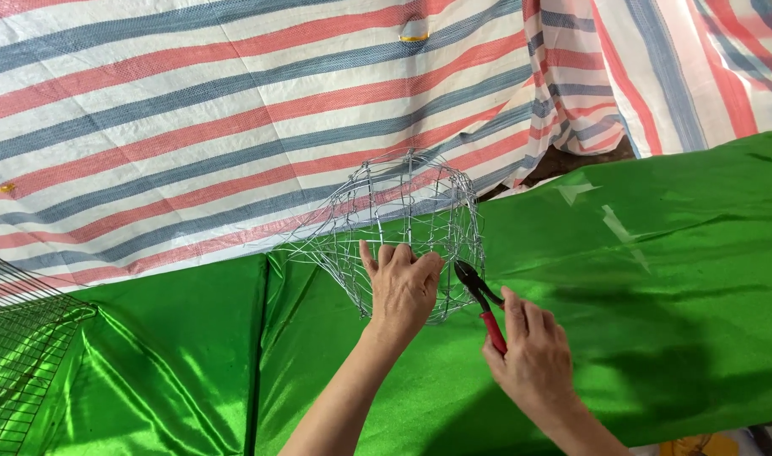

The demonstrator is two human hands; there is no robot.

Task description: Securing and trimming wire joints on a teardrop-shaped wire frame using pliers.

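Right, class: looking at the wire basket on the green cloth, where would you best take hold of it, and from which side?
Grip the wire basket at its near lower rim, coming from the front, as the left hand does. The open mesh lets fingers hook through, and it lies tipped on the green cloth, so that edge faces you. This leaves its right side free for the pliers in the right hand.

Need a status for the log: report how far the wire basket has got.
Done: the wire basket already has its rounded cage shape. In hand: left hand grips its rim; right hand brings red-handled pliers to its edge. Left: loose wire ends stick out at its left side.
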